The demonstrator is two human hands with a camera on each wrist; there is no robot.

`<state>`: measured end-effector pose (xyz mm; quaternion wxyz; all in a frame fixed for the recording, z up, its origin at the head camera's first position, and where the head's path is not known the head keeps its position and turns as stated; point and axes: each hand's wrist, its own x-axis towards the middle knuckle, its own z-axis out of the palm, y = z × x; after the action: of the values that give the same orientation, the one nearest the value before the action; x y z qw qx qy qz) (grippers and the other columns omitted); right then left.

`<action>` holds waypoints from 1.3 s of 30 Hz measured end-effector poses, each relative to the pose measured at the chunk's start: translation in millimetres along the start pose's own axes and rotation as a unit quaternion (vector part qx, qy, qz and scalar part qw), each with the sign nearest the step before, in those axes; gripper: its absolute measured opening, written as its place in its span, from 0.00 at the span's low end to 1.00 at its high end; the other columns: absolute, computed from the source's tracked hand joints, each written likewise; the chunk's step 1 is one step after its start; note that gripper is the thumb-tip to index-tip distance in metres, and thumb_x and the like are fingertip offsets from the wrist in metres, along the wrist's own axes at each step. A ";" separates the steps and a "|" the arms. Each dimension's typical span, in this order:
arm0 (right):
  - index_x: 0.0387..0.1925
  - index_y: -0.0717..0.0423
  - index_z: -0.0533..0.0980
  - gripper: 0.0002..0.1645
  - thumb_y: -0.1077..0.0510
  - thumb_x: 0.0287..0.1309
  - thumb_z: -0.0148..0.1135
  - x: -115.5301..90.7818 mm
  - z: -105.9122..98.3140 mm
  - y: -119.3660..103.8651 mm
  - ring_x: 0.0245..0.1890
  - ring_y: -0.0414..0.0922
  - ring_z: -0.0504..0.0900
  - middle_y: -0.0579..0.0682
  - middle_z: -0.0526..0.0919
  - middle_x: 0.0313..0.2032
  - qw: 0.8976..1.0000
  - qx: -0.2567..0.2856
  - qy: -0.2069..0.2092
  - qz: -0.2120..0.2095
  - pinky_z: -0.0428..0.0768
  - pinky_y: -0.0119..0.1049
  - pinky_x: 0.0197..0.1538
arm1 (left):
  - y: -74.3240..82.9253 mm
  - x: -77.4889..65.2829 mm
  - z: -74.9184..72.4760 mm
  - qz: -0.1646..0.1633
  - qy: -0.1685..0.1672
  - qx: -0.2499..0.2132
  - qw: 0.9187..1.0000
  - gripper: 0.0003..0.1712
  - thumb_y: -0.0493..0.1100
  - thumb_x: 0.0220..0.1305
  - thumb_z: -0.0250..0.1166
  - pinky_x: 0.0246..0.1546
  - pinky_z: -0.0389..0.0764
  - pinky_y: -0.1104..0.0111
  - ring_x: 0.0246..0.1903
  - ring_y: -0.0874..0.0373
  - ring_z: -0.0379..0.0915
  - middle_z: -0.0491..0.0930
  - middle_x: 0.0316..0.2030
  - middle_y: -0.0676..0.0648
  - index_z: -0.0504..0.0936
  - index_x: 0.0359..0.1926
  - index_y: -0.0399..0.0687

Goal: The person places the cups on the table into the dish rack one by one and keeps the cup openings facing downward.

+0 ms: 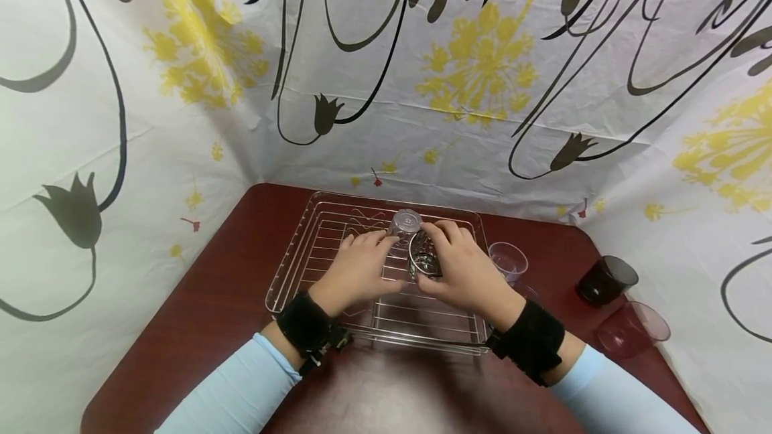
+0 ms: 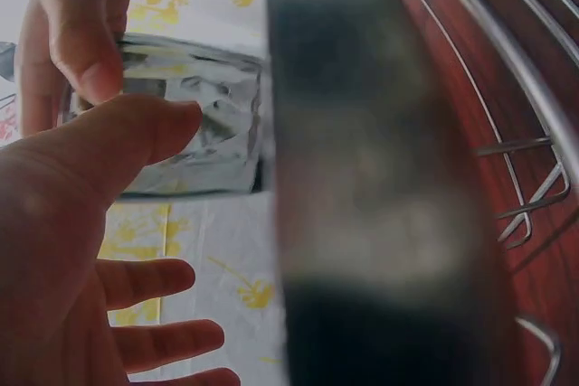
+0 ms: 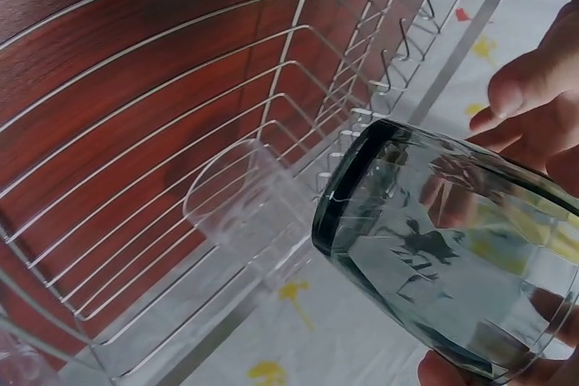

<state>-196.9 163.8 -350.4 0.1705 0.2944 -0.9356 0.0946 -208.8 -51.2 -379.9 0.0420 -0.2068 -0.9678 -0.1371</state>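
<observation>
My right hand holds a grey-tinted, faceted drinking glass above the wire dish rack, thumb and fingers around its side. In the right wrist view the glass is tilted, its thick dark base towards the rack. On the left, my left hand has its fingers spread and relaxed beside the glass. Its thumb crosses in front of the glass in the left wrist view; whether it touches is unclear. A clear glass stands upside down at the rack's back.
Right of the rack stands a clear cup. Farther right are a dark glass and a pinkish transparent glass. The rack sits on a dark red table, with a patterned cloth hanging behind and at both sides.
</observation>
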 end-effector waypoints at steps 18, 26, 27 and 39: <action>0.72 0.53 0.62 0.50 0.42 0.50 0.69 -1.0 1.0 -9.4 0.57 0.58 0.72 0.58 0.67 0.62 0.999 0.032 0.013 -0.035 0.76 0.54 0.58 | 6.3 1.0 4.7 0.030 0.006 0.008 1.000 0.50 0.70 0.54 0.65 0.70 0.61 0.43 0.70 0.48 0.64 0.68 0.70 0.47 0.66 0.73 0.52; 0.73 0.52 0.59 0.51 0.43 0.52 0.70 -4.7 1.1 -9.3 0.62 0.58 0.70 0.59 0.67 0.64 0.998 0.057 0.003 -0.037 0.73 0.56 0.63 | 6.6 1.3 6.6 0.030 -0.002 -0.020 0.999 0.52 0.68 0.51 0.69 0.69 0.64 0.46 0.66 0.49 0.68 0.72 0.68 0.49 0.65 0.73 0.54; 0.73 0.52 0.58 0.52 0.42 0.52 0.70 -5.2 1.2 -9.2 0.63 0.58 0.70 0.58 0.67 0.64 0.998 0.060 0.001 -0.036 0.73 0.56 0.63 | 6.4 1.8 7.1 0.030 -0.003 -0.024 0.999 0.52 0.68 0.50 0.70 0.69 0.64 0.46 0.66 0.49 0.69 0.72 0.67 0.50 0.66 0.73 0.54; 0.74 0.49 0.57 0.51 0.42 0.54 0.69 -11.0 3.1 -3.6 0.63 0.53 0.69 0.55 0.64 0.65 0.995 0.091 -0.016 -0.026 0.74 0.52 0.62 | 7.8 4.5 8.2 0.041 -0.015 -0.088 0.995 0.48 0.65 0.51 0.74 0.70 0.61 0.43 0.64 0.53 0.71 0.77 0.62 0.53 0.69 0.70 0.57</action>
<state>-187.2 165.7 -357.1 0.1304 0.3349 -0.9176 0.1700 -209.9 -40.3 -385.2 0.0151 -0.2516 -0.9431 -0.2167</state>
